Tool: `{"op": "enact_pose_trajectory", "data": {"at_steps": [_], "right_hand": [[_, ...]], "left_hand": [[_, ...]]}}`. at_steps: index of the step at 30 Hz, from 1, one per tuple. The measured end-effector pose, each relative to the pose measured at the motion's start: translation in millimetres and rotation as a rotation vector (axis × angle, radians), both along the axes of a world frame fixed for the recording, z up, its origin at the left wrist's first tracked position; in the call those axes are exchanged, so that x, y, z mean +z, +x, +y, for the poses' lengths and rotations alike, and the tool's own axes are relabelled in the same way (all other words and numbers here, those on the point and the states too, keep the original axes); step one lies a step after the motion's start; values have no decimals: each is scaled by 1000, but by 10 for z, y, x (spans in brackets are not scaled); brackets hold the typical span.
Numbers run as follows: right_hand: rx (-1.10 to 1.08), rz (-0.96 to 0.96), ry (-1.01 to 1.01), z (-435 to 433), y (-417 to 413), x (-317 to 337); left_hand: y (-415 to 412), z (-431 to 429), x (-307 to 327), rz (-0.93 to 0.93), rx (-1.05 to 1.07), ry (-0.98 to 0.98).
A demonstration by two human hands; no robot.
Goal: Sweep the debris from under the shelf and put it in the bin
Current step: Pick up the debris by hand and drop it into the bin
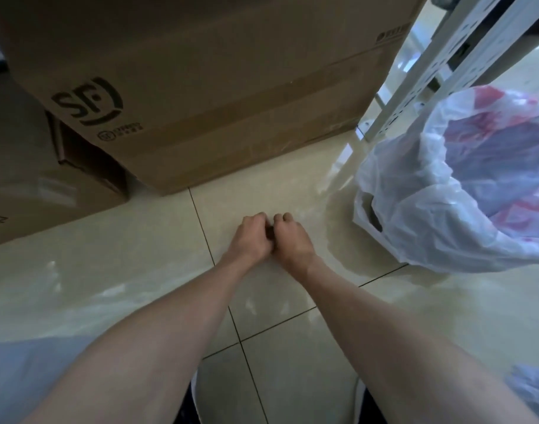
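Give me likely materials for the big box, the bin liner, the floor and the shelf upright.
Big box: corrugated cardboard, matte brown, printed logo, taped seams. Bin liner: thin plastic film, translucent white with red print, crinkled and glossy. Floor: probably glazed ceramic tile, beige, with dark grout lines and bright reflections. Shelf upright: looks like white-painted metal, judging by its rows of punched slots.

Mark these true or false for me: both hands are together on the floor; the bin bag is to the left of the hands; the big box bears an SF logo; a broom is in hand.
1. The left hand and right hand touch, low over the tiled floor. True.
2. The bin bag lies left of the hands. False: it is to their right.
3. The large cardboard box shows an SF logo. True.
4. A broom is held. False: none is visible.
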State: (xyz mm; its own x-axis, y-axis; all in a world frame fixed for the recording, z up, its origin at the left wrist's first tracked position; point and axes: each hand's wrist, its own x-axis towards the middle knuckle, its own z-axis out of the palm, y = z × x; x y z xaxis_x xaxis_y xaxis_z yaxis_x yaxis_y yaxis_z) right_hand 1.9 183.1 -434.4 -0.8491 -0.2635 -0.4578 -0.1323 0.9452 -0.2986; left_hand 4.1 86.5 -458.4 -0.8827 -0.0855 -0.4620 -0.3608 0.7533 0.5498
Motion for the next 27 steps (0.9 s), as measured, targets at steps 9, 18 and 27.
{"op": "enact_pose_trajectory", "data": {"at_steps": [9,18,27], "right_hand": [[4,-46,43,98,-105,852],[-136,299,87,1010,-284,2365],[-309,310,298,2343,-65,2829]], "left_hand": [[-62,15,512,-33,175,0],[-571,620,2057,278,146,128],[-651,2003,2442,190,56,487]]}}
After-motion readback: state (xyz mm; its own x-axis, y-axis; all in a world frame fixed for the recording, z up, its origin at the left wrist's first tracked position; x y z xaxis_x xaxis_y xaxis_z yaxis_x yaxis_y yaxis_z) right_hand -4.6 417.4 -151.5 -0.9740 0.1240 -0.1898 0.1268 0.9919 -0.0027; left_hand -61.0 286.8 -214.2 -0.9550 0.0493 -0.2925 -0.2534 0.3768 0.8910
